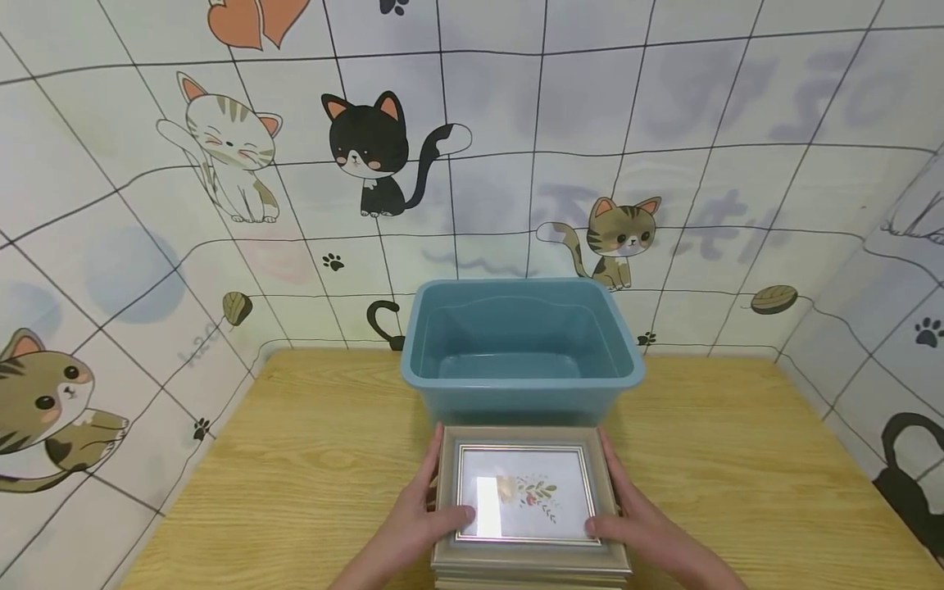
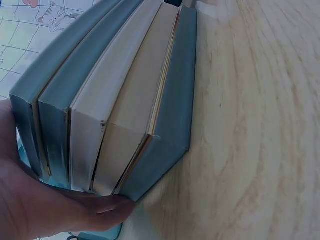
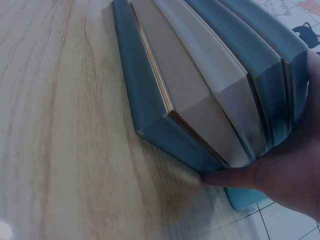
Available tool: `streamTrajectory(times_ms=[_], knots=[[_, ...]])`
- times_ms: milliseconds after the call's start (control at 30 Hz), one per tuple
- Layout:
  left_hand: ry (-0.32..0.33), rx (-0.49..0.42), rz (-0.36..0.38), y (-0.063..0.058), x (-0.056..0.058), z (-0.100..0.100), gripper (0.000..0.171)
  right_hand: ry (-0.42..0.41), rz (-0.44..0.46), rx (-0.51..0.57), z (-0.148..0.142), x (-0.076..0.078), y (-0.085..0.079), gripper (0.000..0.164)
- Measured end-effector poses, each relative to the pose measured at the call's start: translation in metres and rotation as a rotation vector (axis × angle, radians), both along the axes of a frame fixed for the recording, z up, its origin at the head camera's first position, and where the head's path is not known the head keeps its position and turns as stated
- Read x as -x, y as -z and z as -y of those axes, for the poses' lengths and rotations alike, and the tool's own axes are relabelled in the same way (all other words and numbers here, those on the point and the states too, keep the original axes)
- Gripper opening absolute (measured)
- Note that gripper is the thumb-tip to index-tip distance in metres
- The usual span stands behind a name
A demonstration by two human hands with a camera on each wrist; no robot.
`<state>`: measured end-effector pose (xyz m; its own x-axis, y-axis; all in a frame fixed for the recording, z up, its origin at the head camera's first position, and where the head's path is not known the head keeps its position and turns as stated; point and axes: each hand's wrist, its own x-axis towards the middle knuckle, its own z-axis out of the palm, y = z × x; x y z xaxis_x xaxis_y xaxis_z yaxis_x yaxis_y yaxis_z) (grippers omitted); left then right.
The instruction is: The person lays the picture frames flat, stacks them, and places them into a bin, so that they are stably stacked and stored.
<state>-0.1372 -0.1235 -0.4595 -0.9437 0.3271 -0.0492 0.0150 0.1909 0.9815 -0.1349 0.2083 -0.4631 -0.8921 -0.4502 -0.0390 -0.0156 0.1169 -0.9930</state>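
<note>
A stack of several picture frames lies in front of a blue plastic bin in the head view. The top one has a champagne-coloured border and a white print with a small floral design. My left hand grips the stack's left side, thumb over the top frame's glass. On the opposite side my right hand holds it likewise, thumb at the inner border. From the left wrist, the frame edges look blue-grey and cream, with fingers along the far corner. The right wrist view shows similar edges, fingertip close to the lowest frame.
The light wood-grain table extends to both sides of the stack. Behind the bin rises a tiled-pattern wall covering with cartoon cats, which also borders the table left and right. The bin's inside shows only its bare bottom.
</note>
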Motion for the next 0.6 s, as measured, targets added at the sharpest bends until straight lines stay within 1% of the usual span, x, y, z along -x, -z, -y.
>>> streamTrajectory(times_ms=[167,367,467,600], knots=[[-0.013,-0.025,-0.013,0.002,-0.002,0.000,0.105,0.003,-0.044,0.060,0.004,-0.002,0.007,0.114],[-0.036,-0.027,-0.017,0.001,-0.006,-0.004,0.103,0.013,-0.049,0.122,0.007,-0.005,0.008,0.110],[-0.049,-0.028,-0.020,0.001,-0.009,-0.005,0.104,0.000,0.029,0.169,0.008,-0.008,0.006,0.109],[-0.072,-0.050,0.005,0.002,-0.014,-0.006,0.105,-0.016,0.159,0.261,0.009,-0.012,0.004,0.106]])
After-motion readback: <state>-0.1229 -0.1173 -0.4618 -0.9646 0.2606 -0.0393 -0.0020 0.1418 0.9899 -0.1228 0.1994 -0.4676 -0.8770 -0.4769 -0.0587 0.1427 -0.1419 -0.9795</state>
